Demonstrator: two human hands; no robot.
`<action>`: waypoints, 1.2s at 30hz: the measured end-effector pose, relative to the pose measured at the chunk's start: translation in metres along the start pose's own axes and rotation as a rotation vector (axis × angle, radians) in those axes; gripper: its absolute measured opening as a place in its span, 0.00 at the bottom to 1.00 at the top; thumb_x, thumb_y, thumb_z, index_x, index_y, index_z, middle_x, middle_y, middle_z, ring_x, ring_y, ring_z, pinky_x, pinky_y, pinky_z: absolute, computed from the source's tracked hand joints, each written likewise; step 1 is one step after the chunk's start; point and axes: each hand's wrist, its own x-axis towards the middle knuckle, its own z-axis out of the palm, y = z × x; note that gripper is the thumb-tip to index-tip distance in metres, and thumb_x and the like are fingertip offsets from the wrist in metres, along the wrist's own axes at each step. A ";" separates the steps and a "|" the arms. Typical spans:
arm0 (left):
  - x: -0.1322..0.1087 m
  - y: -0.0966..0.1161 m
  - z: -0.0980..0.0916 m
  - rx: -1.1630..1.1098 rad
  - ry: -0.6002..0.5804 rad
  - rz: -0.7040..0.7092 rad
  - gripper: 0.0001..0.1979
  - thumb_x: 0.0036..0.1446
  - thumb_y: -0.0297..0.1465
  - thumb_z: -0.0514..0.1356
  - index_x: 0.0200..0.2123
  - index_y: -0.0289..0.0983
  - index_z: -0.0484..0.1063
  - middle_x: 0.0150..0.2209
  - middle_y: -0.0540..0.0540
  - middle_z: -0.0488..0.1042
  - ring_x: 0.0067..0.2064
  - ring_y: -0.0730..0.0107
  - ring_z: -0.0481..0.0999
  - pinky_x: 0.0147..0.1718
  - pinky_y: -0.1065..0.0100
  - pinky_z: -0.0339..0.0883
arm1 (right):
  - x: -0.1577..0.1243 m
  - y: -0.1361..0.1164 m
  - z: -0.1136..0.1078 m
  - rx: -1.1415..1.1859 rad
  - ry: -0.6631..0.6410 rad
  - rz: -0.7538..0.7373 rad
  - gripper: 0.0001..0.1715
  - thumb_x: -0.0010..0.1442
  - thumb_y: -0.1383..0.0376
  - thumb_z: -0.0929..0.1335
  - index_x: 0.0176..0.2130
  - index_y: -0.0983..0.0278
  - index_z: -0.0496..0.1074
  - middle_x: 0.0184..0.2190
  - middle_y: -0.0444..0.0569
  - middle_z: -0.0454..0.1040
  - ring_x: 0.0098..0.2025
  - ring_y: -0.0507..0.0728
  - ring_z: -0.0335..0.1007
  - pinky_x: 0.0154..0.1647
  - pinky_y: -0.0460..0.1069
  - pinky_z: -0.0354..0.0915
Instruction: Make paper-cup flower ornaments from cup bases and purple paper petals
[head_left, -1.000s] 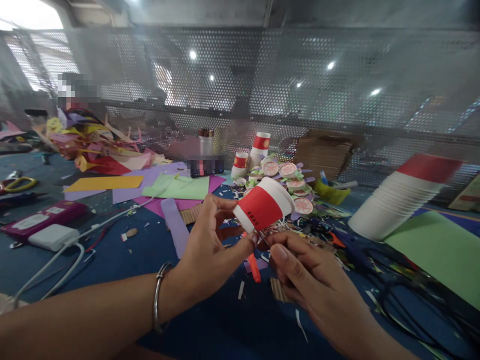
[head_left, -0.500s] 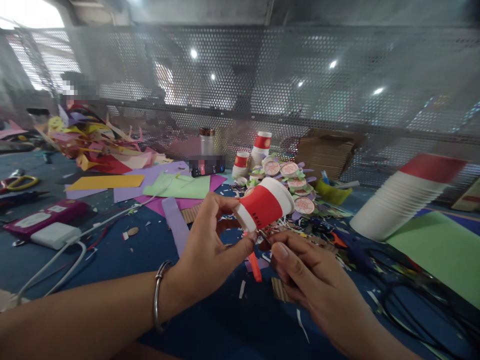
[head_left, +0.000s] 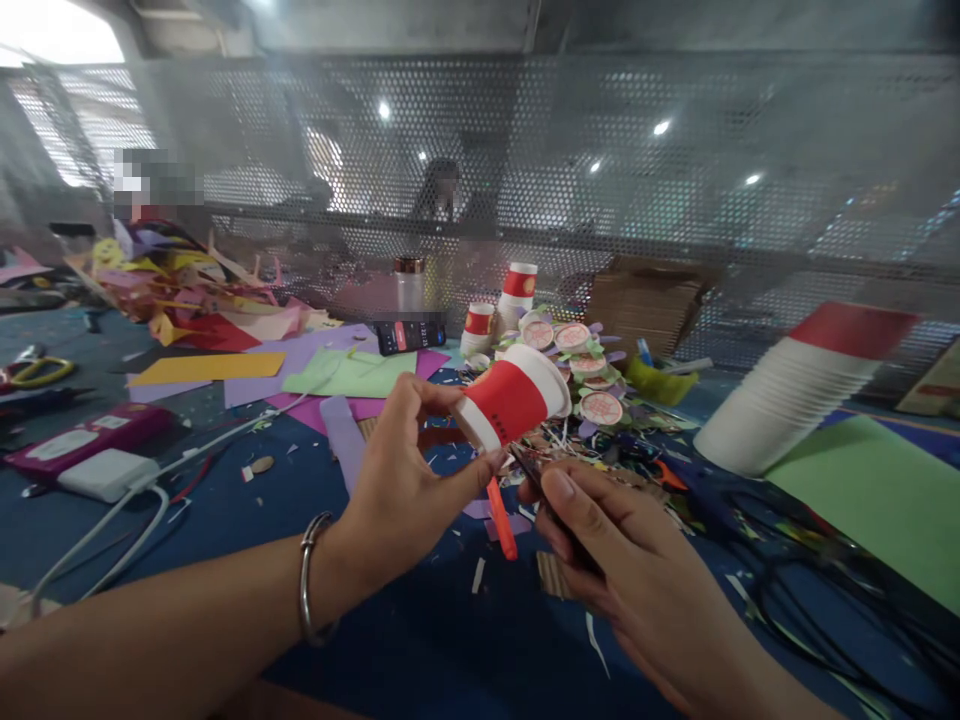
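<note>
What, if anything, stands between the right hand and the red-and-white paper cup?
Only the slim dark tool in the right hand, its tip near the cup. The left thumb lies beside that tip; nothing else visible intervenes.

Bangle point(head_left: 305, 575), one: slim, silver-coloured, on left wrist point(head_left: 337, 575); upper end apparently coiled. Bare forearm point(head_left: 172, 622) behind bangle; bare left hand point(head_left: 397, 478) ahead.

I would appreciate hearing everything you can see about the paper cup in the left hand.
The paper cup is white with a broad red band bearing dark print, tapering from a rolled rim to a narrower base. Tilted above the blue table, rim toward the upper right, it is gripped near its base by the left hand. A dark tool points at it, contact unclear.
</note>
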 end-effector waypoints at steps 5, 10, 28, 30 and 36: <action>0.000 -0.001 -0.002 0.008 -0.005 -0.004 0.22 0.49 0.28 0.71 0.44 0.40 0.64 0.44 0.46 0.69 0.44 0.65 0.78 0.41 0.61 0.79 | 0.003 0.002 -0.001 0.010 -0.029 0.045 0.25 0.61 0.46 0.71 0.29 0.64 0.67 0.20 0.35 0.58 0.17 0.42 0.42 0.13 0.39 0.41; -0.001 -0.003 -0.002 0.027 -0.011 0.010 0.22 0.50 0.28 0.71 0.44 0.40 0.64 0.44 0.48 0.70 0.45 0.65 0.77 0.42 0.61 0.79 | 0.004 0.001 0.000 0.012 -0.045 0.050 0.26 0.60 0.46 0.71 0.28 0.64 0.66 0.20 0.35 0.57 0.17 0.42 0.41 0.13 0.39 0.41; -0.003 0.005 -0.005 0.090 -0.075 -0.024 0.19 0.49 0.26 0.70 0.42 0.38 0.66 0.41 0.47 0.72 0.40 0.67 0.77 0.39 0.63 0.77 | 0.003 0.005 -0.001 0.013 -0.072 0.069 0.26 0.61 0.46 0.70 0.28 0.64 0.65 0.20 0.35 0.57 0.17 0.42 0.41 0.14 0.40 0.38; -0.003 0.005 -0.006 0.084 -0.095 -0.061 0.19 0.50 0.27 0.70 0.42 0.37 0.66 0.41 0.46 0.73 0.40 0.66 0.78 0.39 0.62 0.77 | 0.003 0.005 -0.001 0.017 -0.072 0.078 0.26 0.61 0.46 0.71 0.28 0.64 0.65 0.20 0.35 0.57 0.17 0.42 0.41 0.14 0.40 0.38; -0.008 0.003 -0.004 0.123 -0.164 0.022 0.19 0.50 0.24 0.69 0.43 0.40 0.67 0.46 0.44 0.74 0.46 0.63 0.78 0.44 0.60 0.77 | 0.003 0.004 0.001 0.042 -0.019 0.097 0.26 0.60 0.46 0.71 0.29 0.64 0.65 0.20 0.36 0.59 0.17 0.42 0.42 0.14 0.40 0.38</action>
